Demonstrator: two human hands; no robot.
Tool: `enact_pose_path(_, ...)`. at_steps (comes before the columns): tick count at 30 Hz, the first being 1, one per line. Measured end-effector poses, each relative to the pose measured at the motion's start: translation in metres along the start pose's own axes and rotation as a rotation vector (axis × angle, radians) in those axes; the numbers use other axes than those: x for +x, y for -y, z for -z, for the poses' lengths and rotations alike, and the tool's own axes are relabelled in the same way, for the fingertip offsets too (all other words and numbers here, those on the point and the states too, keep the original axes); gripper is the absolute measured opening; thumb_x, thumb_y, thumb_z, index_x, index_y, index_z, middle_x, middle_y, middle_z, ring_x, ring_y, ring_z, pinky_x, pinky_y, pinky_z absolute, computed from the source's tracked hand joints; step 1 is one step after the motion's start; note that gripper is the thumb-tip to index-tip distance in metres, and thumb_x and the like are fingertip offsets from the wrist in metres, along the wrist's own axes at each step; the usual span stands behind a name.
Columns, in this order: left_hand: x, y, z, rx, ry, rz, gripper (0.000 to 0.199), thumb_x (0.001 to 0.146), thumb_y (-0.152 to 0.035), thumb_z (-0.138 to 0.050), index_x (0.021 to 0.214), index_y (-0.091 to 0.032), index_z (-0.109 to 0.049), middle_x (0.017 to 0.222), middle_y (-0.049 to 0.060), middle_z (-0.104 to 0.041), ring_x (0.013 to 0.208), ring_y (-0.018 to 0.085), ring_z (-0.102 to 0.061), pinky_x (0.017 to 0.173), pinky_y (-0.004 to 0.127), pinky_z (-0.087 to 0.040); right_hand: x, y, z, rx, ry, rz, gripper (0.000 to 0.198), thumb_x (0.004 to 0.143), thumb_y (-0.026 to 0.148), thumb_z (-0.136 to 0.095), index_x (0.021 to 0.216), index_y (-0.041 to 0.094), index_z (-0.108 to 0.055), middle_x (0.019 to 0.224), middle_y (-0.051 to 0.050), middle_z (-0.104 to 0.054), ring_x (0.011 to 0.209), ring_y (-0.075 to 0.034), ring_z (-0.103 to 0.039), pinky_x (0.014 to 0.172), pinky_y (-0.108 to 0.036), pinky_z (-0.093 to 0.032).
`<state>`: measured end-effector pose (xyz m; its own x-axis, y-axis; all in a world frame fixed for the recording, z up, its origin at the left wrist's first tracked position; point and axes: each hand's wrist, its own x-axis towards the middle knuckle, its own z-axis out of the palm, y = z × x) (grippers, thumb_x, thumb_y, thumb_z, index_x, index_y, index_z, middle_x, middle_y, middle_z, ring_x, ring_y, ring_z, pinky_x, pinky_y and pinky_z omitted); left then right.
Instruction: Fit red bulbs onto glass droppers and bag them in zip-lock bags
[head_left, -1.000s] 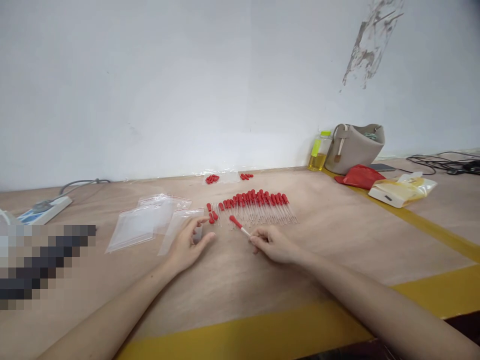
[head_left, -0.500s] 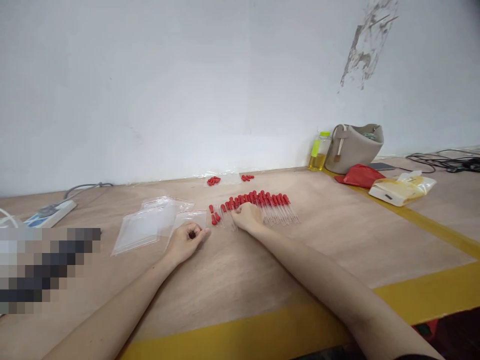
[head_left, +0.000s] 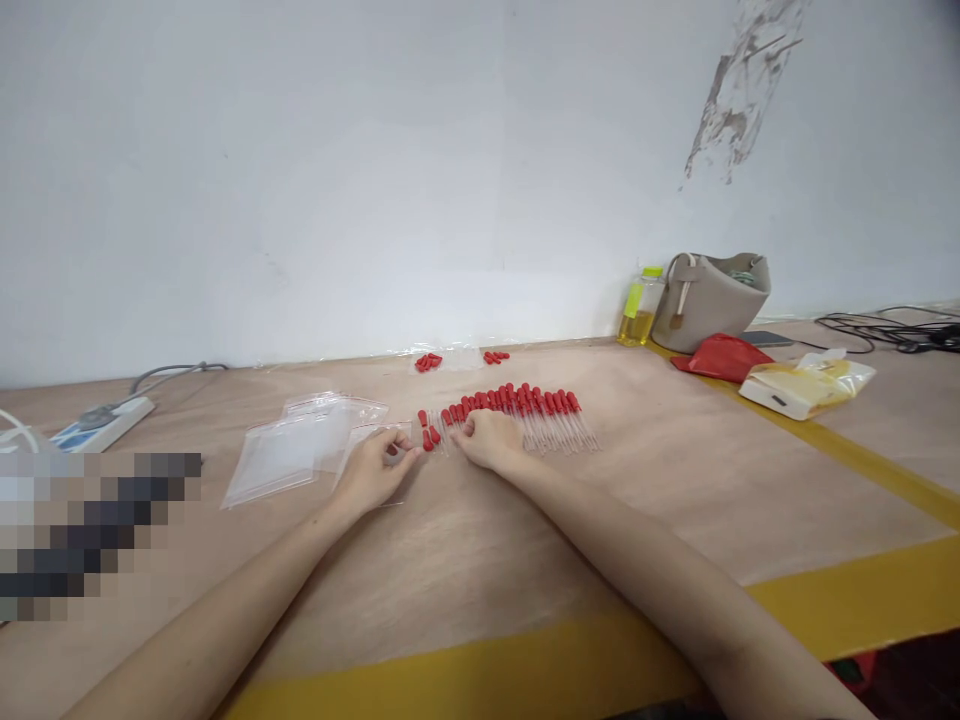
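Observation:
My left hand (head_left: 377, 468) rests over a clear zip bag (head_left: 365, 436), thumb and fingers curled together. A small dark reddish bit shows inside the curl, too hidden to name. My right hand (head_left: 489, 440) is closed at the left part of a row of glass droppers (head_left: 551, 415) with red rubber bulbs. Its fingertips touch the glass stems there; what they pinch is hidden. Between the hands lie a few loose red rubber bulbs (head_left: 427, 432). More zip bags (head_left: 281, 460) are stacked flat to the left of my left hand.
Along the wall lie small piles of red bulbs (head_left: 428, 362) on clear plastic. At right stand a bottle (head_left: 637, 310) and a grey bag (head_left: 709, 305), near a red packet (head_left: 724, 357), a tissue pack (head_left: 799, 385) and cables (head_left: 900, 330). A power strip (head_left: 105, 425) lies left.
My left hand has moved slightly up and right, toward the loose bulbs. My right hand has shifted a little left, its fingertips now at the leftmost stems.

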<state>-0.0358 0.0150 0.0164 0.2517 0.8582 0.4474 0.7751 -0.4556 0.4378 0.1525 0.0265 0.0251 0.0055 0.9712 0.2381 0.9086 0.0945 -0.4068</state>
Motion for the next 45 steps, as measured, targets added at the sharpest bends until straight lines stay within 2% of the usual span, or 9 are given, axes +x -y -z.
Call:
enact_pose_path(3, 0.018, -0.011, -0.005, 0.125, 0.018, -0.035, 0.024, 0.075, -0.041, -0.05, 0.069, -0.018, -0.055, 0.073, 0.002, -0.059, 0.07, 0.016, -0.053, 0.062, 0.025, -0.038, 0.003, 0.01, -0.004, -0.014, 0.03, 0.007, 0.027, 0.073, 0.043, -0.049, 0.078, 0.022, -0.064, 0.084, -0.006, -0.066, 0.082, -0.022, -0.06, 0.067, -0.031, -0.042)
enact_pose_path(10, 0.053, -0.016, -0.025, 0.276, 0.092, 0.221, 0.026, 0.073, -0.039, -0.049, 0.06, -0.018, -0.054, 0.065, 0.005, -0.062, 0.068, 0.02, -0.057, 0.057, 0.025, -0.036, 0.011, 0.031, -0.009, -0.083, 0.071, -0.057, 0.029, 0.075, 0.037, -0.047, 0.09, 0.018, -0.062, 0.089, -0.011, -0.065, 0.082, -0.022, -0.061, 0.065, -0.031, -0.044)
enact_pose_path(20, 0.056, -0.016, -0.019, 0.272, 0.175, 0.342, 0.026, 0.067, -0.032, -0.052, 0.046, -0.017, -0.051, 0.058, 0.008, -0.062, 0.063, 0.021, -0.059, 0.051, 0.024, -0.033, 0.023, 0.047, -0.001, -0.044, 0.348, -0.045, 0.033, 0.072, 0.04, -0.054, 0.093, 0.017, -0.063, 0.083, -0.013, -0.066, 0.079, -0.023, -0.062, 0.063, -0.029, -0.045)
enact_pose_path(26, 0.055, -0.014, -0.015, 0.12, 0.173, 0.404, 0.03, 0.07, -0.033, -0.046, 0.044, -0.016, -0.05, 0.045, 0.004, -0.055, 0.05, 0.017, -0.055, 0.046, 0.023, -0.033, 0.011, 0.046, 0.022, -0.026, 0.399, -0.023, 0.03, 0.076, 0.038, -0.049, 0.086, 0.013, -0.063, 0.078, -0.013, -0.066, 0.077, -0.022, -0.062, 0.065, -0.03, -0.043)
enact_pose_path(32, 0.036, -0.014, 0.005, -0.116, 0.046, 0.291, 0.029, 0.076, -0.04, -0.038, 0.068, -0.016, -0.051, 0.065, 0.001, -0.058, 0.061, 0.014, -0.054, 0.054, 0.022, -0.039, -0.013, -0.009, 0.051, 0.078, 0.337, 0.062, 0.025, 0.081, 0.026, -0.036, 0.074, 0.012, -0.055, 0.081, -0.013, -0.063, 0.073, -0.017, -0.059, 0.058, -0.023, -0.04)
enact_pose_path(34, 0.023, -0.018, 0.007, -0.286, 0.018, 0.179, 0.028, 0.076, -0.043, -0.041, 0.074, -0.016, -0.048, 0.069, 0.001, -0.056, 0.064, 0.014, -0.053, 0.058, 0.023, -0.041, -0.025, -0.032, 0.054, 0.34, 0.26, 0.137, 0.021, 0.083, 0.024, -0.033, 0.081, 0.012, -0.049, 0.073, -0.008, -0.06, 0.062, -0.012, -0.055, 0.056, -0.022, -0.04)
enact_pose_path(37, 0.003, -0.027, 0.0, -0.514, 0.105, 0.016, 0.025, 0.078, -0.04, -0.045, 0.085, -0.016, -0.046, 0.071, 0.001, -0.054, 0.065, 0.014, -0.053, 0.06, 0.025, -0.043, -0.042, -0.059, 0.048, 0.678, 0.285, 0.264, 0.019, 0.086, 0.025, -0.029, 0.097, 0.014, -0.04, 0.066, 0.0, -0.054, 0.054, -0.008, -0.051, 0.056, -0.022, -0.042)
enact_pose_path(40, -0.014, -0.039, -0.009, -0.431, 0.179, -0.062, 0.026, 0.083, -0.033, -0.041, 0.102, -0.017, -0.048, 0.077, 0.003, -0.054, 0.069, 0.015, -0.052, 0.066, 0.028, -0.043, -0.052, -0.073, 0.037, 0.803, 0.297, 0.349, 0.027, 0.086, 0.024, -0.032, 0.111, 0.014, -0.036, 0.066, 0.002, -0.051, 0.058, -0.009, -0.052, 0.06, -0.023, -0.044)
enact_pose_path(45, -0.03, -0.052, -0.017, -0.269, 0.208, -0.191, 0.024, 0.086, -0.029, -0.039, 0.086, -0.017, -0.059, 0.086, 0.006, -0.054, 0.084, 0.018, -0.051, 0.078, 0.031, -0.04, -0.06, -0.077, 0.029, 0.605, 0.135, 0.343, 0.025, 0.085, 0.021, -0.036, 0.104, 0.014, -0.052, 0.082, -0.004, -0.059, 0.07, -0.011, -0.055, 0.068, -0.025, -0.043)
